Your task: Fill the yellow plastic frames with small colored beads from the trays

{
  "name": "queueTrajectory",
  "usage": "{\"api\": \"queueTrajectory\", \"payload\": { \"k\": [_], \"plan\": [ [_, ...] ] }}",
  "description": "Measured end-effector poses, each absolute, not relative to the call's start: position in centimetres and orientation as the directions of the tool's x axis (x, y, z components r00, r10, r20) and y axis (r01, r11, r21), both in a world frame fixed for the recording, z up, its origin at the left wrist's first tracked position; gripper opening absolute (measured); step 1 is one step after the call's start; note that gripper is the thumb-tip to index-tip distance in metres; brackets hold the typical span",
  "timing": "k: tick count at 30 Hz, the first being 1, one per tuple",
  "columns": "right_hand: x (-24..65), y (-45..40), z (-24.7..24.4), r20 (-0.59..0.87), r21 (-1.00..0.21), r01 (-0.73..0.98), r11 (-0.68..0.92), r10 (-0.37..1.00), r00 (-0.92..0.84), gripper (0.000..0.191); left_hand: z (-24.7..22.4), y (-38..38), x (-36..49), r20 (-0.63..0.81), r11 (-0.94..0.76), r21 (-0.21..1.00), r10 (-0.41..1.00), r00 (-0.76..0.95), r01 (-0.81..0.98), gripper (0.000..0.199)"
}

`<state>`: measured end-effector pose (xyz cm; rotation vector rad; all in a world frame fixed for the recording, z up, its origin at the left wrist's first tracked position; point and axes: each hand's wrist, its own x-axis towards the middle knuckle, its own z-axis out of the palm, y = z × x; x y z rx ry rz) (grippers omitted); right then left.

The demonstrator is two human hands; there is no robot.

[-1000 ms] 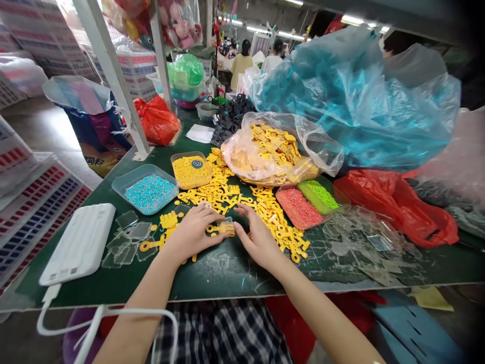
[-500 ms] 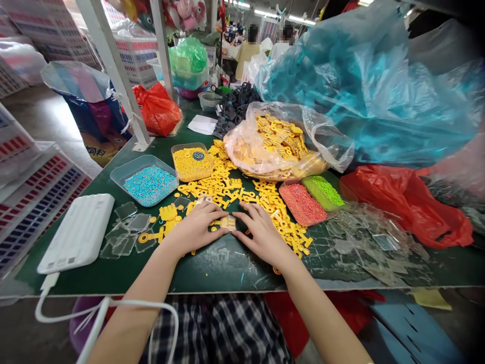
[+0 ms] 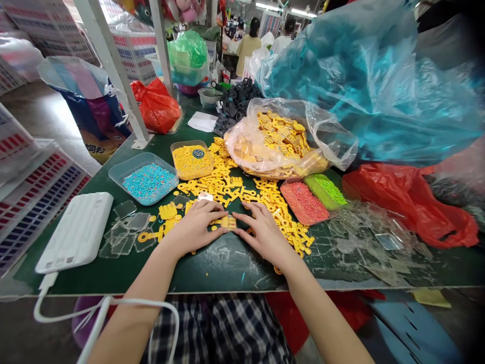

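Note:
A small yellow plastic piece lies on the green table between my two hands. My left hand grips its left end between thumb and fingers. From the other side, my right hand has its thumb and index fingertips at the piece's right edge, with the fingers curved around it. Loose yellow pieces are spread just beyond both hands. Further back, an open clear bag holds more of them. Trays of yellow beads and blue beads stand at the left, red beads and green beads at the right.
A white power bank with a cable lies at the left, beside clear plastic squares. Clear scraps and a red bag are at the right. A large blue bag fills the back right. Black parts are piled behind.
The view has shifted slightly. Both hands stay around the small yellow piece, almost unmoved.

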<state>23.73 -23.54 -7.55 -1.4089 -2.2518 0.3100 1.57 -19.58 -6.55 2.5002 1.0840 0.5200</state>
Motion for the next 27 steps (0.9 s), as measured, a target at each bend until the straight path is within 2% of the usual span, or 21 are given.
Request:
{"api": "queueTrajectory", "payload": {
  "k": [6,10,13,16,19,21,22,24,27],
  "plan": [
    [23.7,-23.2,-7.8,0.238,-0.388,0.833,0.393,0.916,-0.322,0.033,-6.3,-18.8,1.9,0.103,-0.596,0.410,0.782,0.615,0.690,0.037],
    [23.4,-22.4,-6.5,0.138,-0.386,0.849,0.360,0.933,-0.333,0.034,-6.3,-17.5,2.1,0.033,-0.572,0.364,0.797,0.603,0.735,0.040],
    [22.9,-22.0,-5.0,0.046,-0.416,0.848,0.329,0.939,-0.341,0.033,-6.0,-16.8,2.1,0.084,-0.635,0.357,0.752,0.654,0.685,0.035],
    [22.5,-22.4,-3.9,0.072,-0.477,0.813,0.334,0.937,-0.342,0.027,-5.0,-17.2,1.9,0.155,-0.701,0.369,0.694,0.703,0.610,0.028],
    [22.2,-23.6,-3.8,0.141,-0.694,0.641,0.328,0.935,-0.326,0.024,-3.5,-19.1,1.7,0.242,-0.721,0.365,0.684,0.688,0.589,0.028],
    [22.0,-24.8,-4.3,0.088,-0.888,0.402,0.222,0.941,-0.325,0.026,-2.6,-20.9,1.6,0.313,-0.736,0.356,0.674,0.669,0.575,0.029],
    [21.9,-25.5,-4.5,0.047,-0.949,0.279,0.147,0.941,-0.335,0.031,-2.1,-21.8,1.6,0.334,-0.741,0.351,0.670,0.663,0.572,0.028],
    [21.8,-26.7,-4.7,-0.012,-0.994,0.105,0.029,0.931,-0.366,0.041,-1.5,-23.7,1.6,0.348,-0.738,0.345,0.674,0.651,0.580,0.028],
    [22.7,-27.0,-4.1,-0.033,-0.998,0.056,-0.012,0.926,-0.377,0.051,-1.2,-26.3,0.6,0.376,-0.705,0.347,0.709,0.596,0.619,0.037]
  ]
}}
